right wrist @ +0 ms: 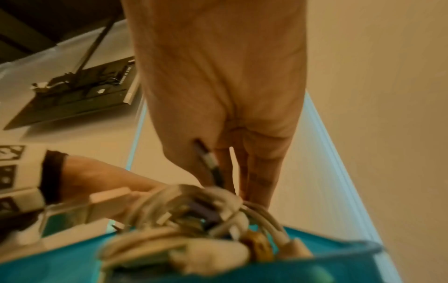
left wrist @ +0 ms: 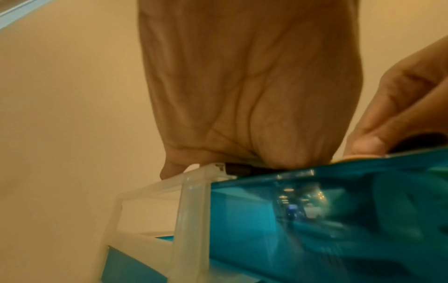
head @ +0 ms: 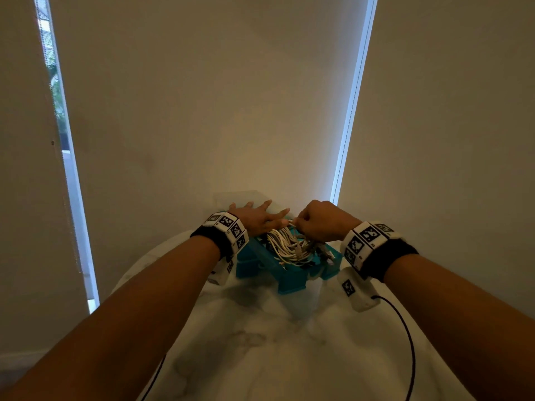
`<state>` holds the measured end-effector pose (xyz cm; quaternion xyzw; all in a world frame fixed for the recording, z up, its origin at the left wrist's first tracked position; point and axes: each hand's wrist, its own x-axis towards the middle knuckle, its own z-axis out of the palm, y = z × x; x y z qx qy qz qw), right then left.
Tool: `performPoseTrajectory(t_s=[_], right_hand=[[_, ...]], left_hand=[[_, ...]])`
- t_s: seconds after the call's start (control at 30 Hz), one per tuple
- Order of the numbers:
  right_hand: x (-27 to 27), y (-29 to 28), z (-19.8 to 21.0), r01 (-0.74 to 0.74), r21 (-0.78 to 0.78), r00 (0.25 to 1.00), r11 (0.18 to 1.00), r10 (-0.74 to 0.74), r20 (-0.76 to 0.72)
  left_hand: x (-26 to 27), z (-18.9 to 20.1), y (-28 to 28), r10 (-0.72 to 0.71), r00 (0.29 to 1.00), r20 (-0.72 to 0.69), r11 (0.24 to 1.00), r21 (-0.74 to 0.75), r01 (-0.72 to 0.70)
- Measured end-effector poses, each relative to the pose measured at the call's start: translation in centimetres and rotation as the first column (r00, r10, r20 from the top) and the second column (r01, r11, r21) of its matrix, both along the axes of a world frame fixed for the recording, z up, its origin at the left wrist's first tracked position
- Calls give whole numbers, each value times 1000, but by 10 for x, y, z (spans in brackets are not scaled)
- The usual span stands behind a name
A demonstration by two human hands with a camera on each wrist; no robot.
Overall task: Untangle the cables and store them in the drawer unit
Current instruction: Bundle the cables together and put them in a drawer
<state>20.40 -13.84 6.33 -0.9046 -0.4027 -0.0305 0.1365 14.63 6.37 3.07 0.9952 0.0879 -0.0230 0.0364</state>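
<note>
A translucent drawer unit (head: 240,198) stands at the far edge of the table with a teal drawer (head: 289,280) pulled out toward me. A tangle of white cables (head: 289,247) lies in the drawer. My left hand (head: 254,217) rests flat on the unit's top, fingers straight; in the left wrist view its palm (left wrist: 242,95) presses on the clear frame (left wrist: 191,201) above the teal drawer (left wrist: 315,220). My right hand (head: 315,221) is curled over the drawer and grips cable strands. In the right wrist view it (right wrist: 218,86) pinches a dark cable end (right wrist: 208,162) above the bundle (right wrist: 194,220).
The unit sits on a white marbled round table (head: 275,357) against a beige blind-covered wall. A black wire (head: 405,342) runs from my right wrist camera across the table's right side. Bright window gaps show at the left and right of the blind.
</note>
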Motion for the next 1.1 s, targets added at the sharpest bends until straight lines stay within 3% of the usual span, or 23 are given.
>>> performPoseTrajectory(t_s=[0.17, 0.23, 0.27, 0.33, 0.37, 0.43, 0.5, 0.6, 0.67, 0.8, 0.87, 0.93, 0.97, 1.1], right_hand=[[12, -7, -12, 117, -87, 993, 989, -115, 25], [16, -12, -11, 108, -107, 980, 988, -124, -157], [17, -16, -10, 110, -83, 938, 990, -131, -322], [15, -22, -14, 192, 5, 771, 981, -148, -619], [15, -25, -17, 222, 35, 703, 974, -135, -699], [20, -24, -25, 195, 70, 652, 978, -76, -755], [20, -21, -27, 120, 23, 707, 993, -69, -703], [17, -13, -25, 16, -63, 917, 998, -40, -397], [19, -9, -28, -15, -45, 954, 999, 1, -300], [27, -12, -38, -27, 128, 953, 991, 64, -297], [23, -14, -36, 11, 219, 889, 976, 90, -448], [16, -11, -33, 30, 187, 805, 982, 87, -587], [14, -7, -32, 7, 141, 797, 990, 80, -599], [21, 8, -36, -82, -33, 922, 996, 63, -382]], left_hand=[[4, -1, 4, 22, 999, -25, 999, 30, -21], [4, -2, 5, 10, 1000, -26, 1000, 20, -10], [4, -2, 6, -1, 1000, -25, 1000, 11, 1], [3, 1, 11, -29, 999, -22, 1000, -1, 29], [3, 2, 12, -42, 999, -20, 999, 1, 42], [5, 3, 15, -66, 998, -21, 998, 16, 66], [7, 2, 16, -84, 996, -18, 996, 15, 84], [12, -4, 19, -149, 989, -18, 989, -12, 148], [18, -7, 23, -155, 988, -22, 988, -10, 155], [24, -5, 20, -51, 993, -103, 995, 75, 59], [25, -2, 15, -17, 991, -133, 995, 97, 30], [27, 1, 13, 14, 989, -147, 993, 116, 3], [28, 0, 13, 16, 989, -149, 991, 132, 4], [31, -3, 22, -21, 994, -107, 986, 164, 38]])
